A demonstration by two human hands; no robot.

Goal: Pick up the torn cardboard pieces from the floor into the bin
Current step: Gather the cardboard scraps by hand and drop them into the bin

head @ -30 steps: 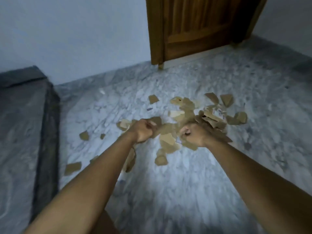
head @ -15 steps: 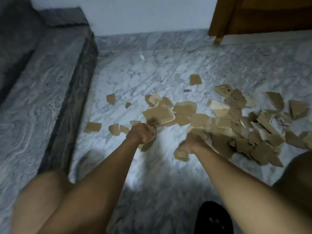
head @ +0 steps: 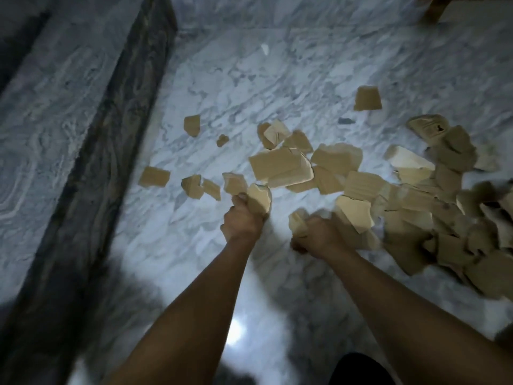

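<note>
White and grey marble floor [head: 222, 87] fills most of the view, with a raised stone step [head: 69, 112] running along the left side and a bit of wooden door frame [head: 435, 8] at the far right corner. Torn cardboard pieces [head: 410, 207] lie scattered over the floor, thickest in a heap to the right and thinning into single scraps toward the left, where one piece [head: 154, 177] lies near the foot of the step. Another scrap [head: 367, 99] sits apart on the far side of the heap. Both bare forearms reach in from the near edge. The left hand [head: 243, 222] is closed into a fist around a pale piece of cardboard [head: 259, 198] that sticks up out of its grip. The right hand [head: 316, 234] is also curled closed, gripping a scrap [head: 296, 220] at the near left edge of the heap and touching the pieces beside it. The two hands are close together but apart. A dark rounded shape [head: 361, 369] shows at the near edge, too cut off to identify.
</note>
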